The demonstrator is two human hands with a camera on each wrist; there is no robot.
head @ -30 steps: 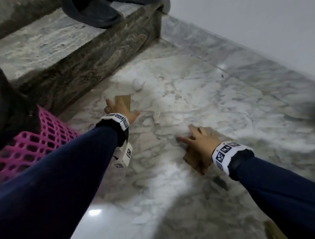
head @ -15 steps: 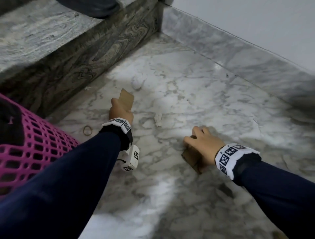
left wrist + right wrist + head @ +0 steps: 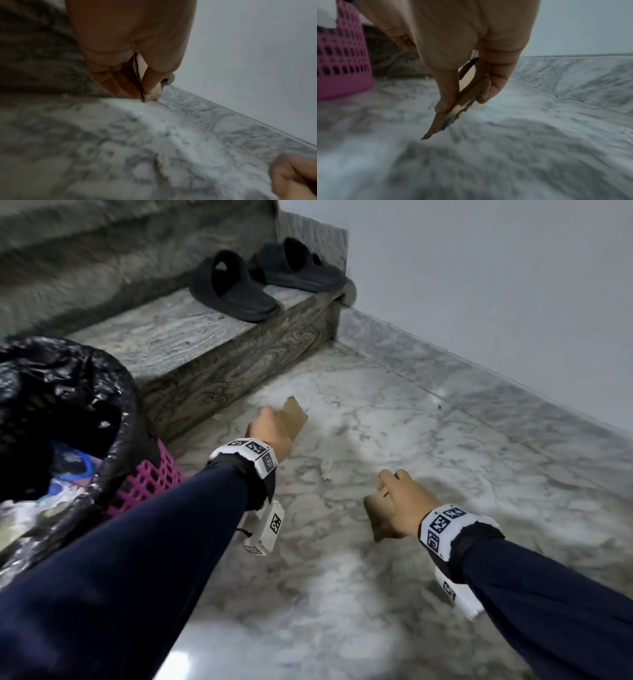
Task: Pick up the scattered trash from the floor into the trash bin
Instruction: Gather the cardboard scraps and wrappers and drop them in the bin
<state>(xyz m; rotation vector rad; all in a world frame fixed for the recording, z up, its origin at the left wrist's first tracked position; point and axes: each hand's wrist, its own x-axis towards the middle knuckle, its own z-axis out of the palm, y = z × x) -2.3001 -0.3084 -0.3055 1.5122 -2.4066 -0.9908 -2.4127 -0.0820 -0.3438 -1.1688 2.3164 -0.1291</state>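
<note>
My left hand [image 3: 274,428] pinches a brown cardboard scrap [image 3: 294,414] above the marble floor; the left wrist view shows that cardboard scrap [image 3: 151,93] between thumb and fingers. My right hand [image 3: 399,501] grips a second, torn cardboard piece [image 3: 378,510], seen edge-on in the right wrist view as a torn cardboard piece [image 3: 453,106] with a blue mark. The pink mesh trash bin [image 3: 147,479], lined with a black bag [image 3: 68,378], stands at the left, beside my left forearm. A small white paper scrap [image 3: 327,467] lies on the floor between my hands.
A marble step [image 3: 191,337] runs behind the bin and carries two black slippers [image 3: 233,285]. A marble skirting [image 3: 479,392] and a white wall [image 3: 496,285] close off the right side. The pink bin [image 3: 342,54] shows at the left of the right wrist view.
Both hands have lifted off the floor, each with its cardboard piece. The view has tilted up, bringing the bin's black-lined mouth and the slippers into sight.
</note>
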